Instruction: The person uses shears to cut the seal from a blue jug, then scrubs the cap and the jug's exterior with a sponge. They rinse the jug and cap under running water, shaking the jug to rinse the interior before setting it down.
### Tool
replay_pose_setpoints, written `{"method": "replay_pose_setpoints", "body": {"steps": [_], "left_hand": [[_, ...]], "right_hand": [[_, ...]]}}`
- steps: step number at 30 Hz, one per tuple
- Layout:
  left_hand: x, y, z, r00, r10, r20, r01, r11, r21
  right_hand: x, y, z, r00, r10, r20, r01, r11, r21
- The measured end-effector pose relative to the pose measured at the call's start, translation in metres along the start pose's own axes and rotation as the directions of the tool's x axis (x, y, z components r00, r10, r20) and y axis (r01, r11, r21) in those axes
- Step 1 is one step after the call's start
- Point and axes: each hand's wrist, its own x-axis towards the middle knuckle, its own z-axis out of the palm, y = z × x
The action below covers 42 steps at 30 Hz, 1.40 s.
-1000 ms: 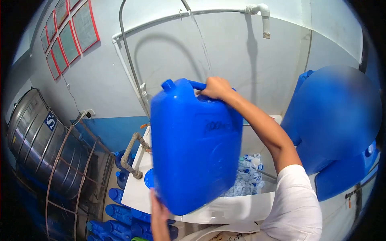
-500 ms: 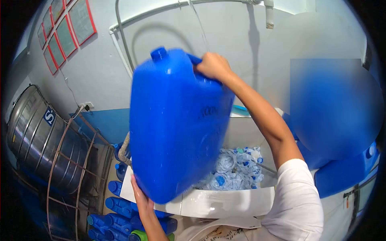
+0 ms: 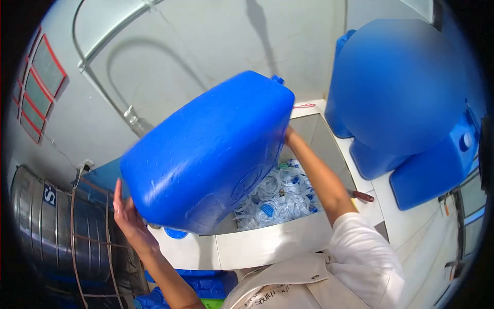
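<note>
steel tank point(image 3: 41, 221): ribbed grey metal drum in a wire frame, far left, just beside the left hand.
left hand point(image 3: 128, 216): open, fingers spread, palm flat against the low end of the can.
blue plastic jerrycan point(image 3: 211, 154): big rectangular can, in the air, tilted with its capped end up to the right and its base down to the left; it is over the left part of the basin, held between both hands.
right hand point(image 3: 289, 136): at the can's upper end, mostly hidden behind it; cannot tell how the fingers close.
white tiled basin point(image 3: 267, 242): open trough under the can, front wall nearest the person.
clear plastic pieces point(image 3: 280, 195): heap with blue caps, inside the basin.
red-handled tool point(image 3: 363, 195): lies on the basin's right rim.
other blue jerrycans point(image 3: 432, 170): on the white counter point(image 3: 401, 206), right, partly blurred.
</note>
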Motion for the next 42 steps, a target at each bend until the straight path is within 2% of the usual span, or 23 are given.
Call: {"method": "replay_pose_setpoints", "body": {"steps": [2, 3, 5, 11, 15, 19, 22, 23, 24, 26, 28, 29, 30, 31, 32, 34, 35, 36, 37, 38, 40, 41, 42], "left_hand": [[0.008, 0.018, 0.048, 0.94, 0.303, 0.157, -0.318, 0.945, 0.081], [0.011, 0.025, 0.069, 0.935, 0.305, 0.181, -0.322, 0.944, 0.076], [0.013, 0.036, 0.11, 0.821, 0.432, 0.374, -0.502, 0.858, 0.111], [-0.005, 0.076, 0.214, 0.648, 0.388, 0.656, -0.636, 0.749, 0.186], [-0.006, 0.098, 0.252, 0.598, 0.404, 0.692, -0.707, 0.673, 0.218], [0.004, 0.109, 0.251, 0.629, 0.404, 0.664, -0.692, 0.68, 0.243], [0.03, 0.093, 0.211, 0.606, 0.477, 0.637, -0.684, 0.721, 0.11], [0.042, 0.081, 0.188, 0.575, 0.466, 0.673, -0.691, 0.716, 0.095], [0.047, 0.067, 0.169, 0.731, 0.31, 0.609, -0.458, 0.884, 0.1], [0.059, 0.034, 0.125, 0.847, 0.002, 0.531, -0.162, 0.953, 0.255], [0.078, -0.015, 0.092, 0.922, -0.099, 0.375, -0.087, 0.889, 0.45], [0.07, -0.022, 0.096, 0.93, -0.085, 0.358, -0.094, 0.886, 0.453], [0.071, -0.034, 0.103, 0.907, 0.014, 0.421, -0.227, 0.859, 0.459], [0.066, -0.049, 0.111, 0.889, 0.032, 0.458, -0.254, 0.866, 0.432], [0.053, -0.049, 0.132, 0.868, 0.011, 0.496, -0.261, 0.86, 0.439], [0.047, -0.092, 0.161, 0.83, 0.014, 0.558, -0.39, 0.73, 0.561], [0.038, -0.096, 0.176, 0.784, -0.185, 0.593, -0.317, 0.702, 0.638], [0.029, -0.106, 0.182, 0.72, -0.18, 0.67, -0.437, 0.633, 0.639], [0.033, -0.161, 0.184, 0.676, -0.132, 0.725, -0.546, 0.57, 0.613], [0.028, -0.194, 0.183, 0.722, -0.134, 0.678, -0.509, 0.561, 0.653], [0.03, -0.225, 0.178, 0.829, -0.219, 0.515, -0.258, 0.668, 0.698], [0.029, -0.236, 0.174, 0.837, -0.216, 0.502, -0.247, 0.67, 0.7], [0.027, -0.245, 0.17, 0.869, -0.175, 0.463, -0.231, 0.684, 0.692]], "right_hand": [[-0.036, 0.036, -0.015, 0.989, 0.137, -0.054, -0.119, 0.959, 0.257], [-0.054, 0.049, -0.018, 0.979, 0.192, -0.063, -0.157, 0.918, 0.364], [-0.084, 0.069, -0.014, 0.957, 0.283, -0.056, -0.212, 0.821, 0.53], [-0.125, 0.074, 0.033, 0.933, 0.352, 0.069, -0.279, 0.593, 0.755], [-0.111, 0.043, 0.064, 0.947, 0.292, 0.132, -0.275, 0.531, 0.801], [-0.106, 0.017, 0.045, 0.969, 0.224, 0.108, -0.215, 0.536, 0.817], [-0.108, -0.007, -0.013, 0.986, 0.159, 0.048, -0.135, 0.603, 0.786], [-0.109, -0.017, -0.036, 0.99, 0.136, 0.023, -0.105, 0.64, 0.761], [-0.112, -0.028, -0.058, 0.994, 0.112, -0.004, -0.073, 0.681, 0.729], [-0.116, -0.054, -0.098, 0.996, 0.059, -0.062, -0.011, 0.804, 0.594], [-0.118, -0.077, -0.116, 0.988, 0.021, -0.156, 0.016, 0.973, 0.231], [-0.116, -0.093, -0.106, 0.97, -0.008, -0.245, -0.056, 0.966, -0.253], [-0.115, -0.11, -0.095, 0.943, -0.036, -0.331, -0.202, 0.728, -0.655], [-0.095, -0.085, -0.093, 0.958, -0.2, -0.207, -0.064, 0.552, -0.831], [-0.096, -0.079, -0.065, 0.905, -0.41, -0.111, -0.005, 0.251, -0.968], [-0.099, -0.071, -0.003, 0.931, -0.359, 0.069, 0.098, 0.063, -0.993], [-0.093, -0.05, 0.016, 0.888, -0.397, 0.23, 0.252, 0.004, -0.968], [-0.088, -0.032, 0.036, 0.834, -0.405, 0.374, 0.382, -0.064, -0.922], [-0.09, -0.026, 0.054, 0.836, -0.299, 0.46, 0.443, -0.128, -0.887], [-0.086, -0.012, 0.068, 0.817, -0.237, 0.526, 0.5, -0.167, -0.85], [-0.079, 0.003, 0.085, 0.795, -0.137, 0.591, 0.568, -0.176, -0.804], [-0.067, 0.001, 0.088, 0.786, -0.132, 0.605, 0.581, -0.181, -0.794], [-0.046, -0.008, 0.092, 0.738, 0.12, 0.664, 0.671, -0.033, -0.741]]}}
